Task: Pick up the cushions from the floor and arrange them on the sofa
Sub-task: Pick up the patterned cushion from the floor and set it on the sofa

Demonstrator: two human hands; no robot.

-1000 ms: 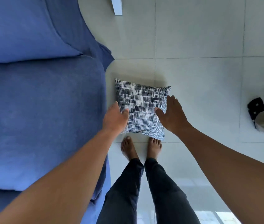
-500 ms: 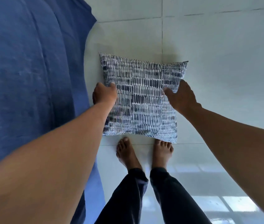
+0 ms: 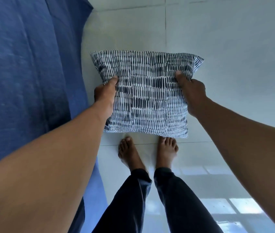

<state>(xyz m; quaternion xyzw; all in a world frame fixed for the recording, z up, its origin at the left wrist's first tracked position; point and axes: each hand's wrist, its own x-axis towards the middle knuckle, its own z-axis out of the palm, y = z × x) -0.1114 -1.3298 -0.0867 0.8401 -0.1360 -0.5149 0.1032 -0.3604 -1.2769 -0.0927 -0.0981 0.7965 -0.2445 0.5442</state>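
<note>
Cushion (image 3: 147, 98), navy-and-white patterned, is hanging over pale tiled floor (image 3: 226, 47), right of blue sofa (image 3: 24, 64). Left hand (image 3: 105, 93) and right hand (image 3: 192, 95) are each gripping one side edge.

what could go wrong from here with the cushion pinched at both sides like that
The left hand and right hand pinch only the cover at the patterned cushion side edges, so the fabric might slip during the lift. Its near edge hangs over the bare toes, hiding footing beside the blue sofa.
</note>
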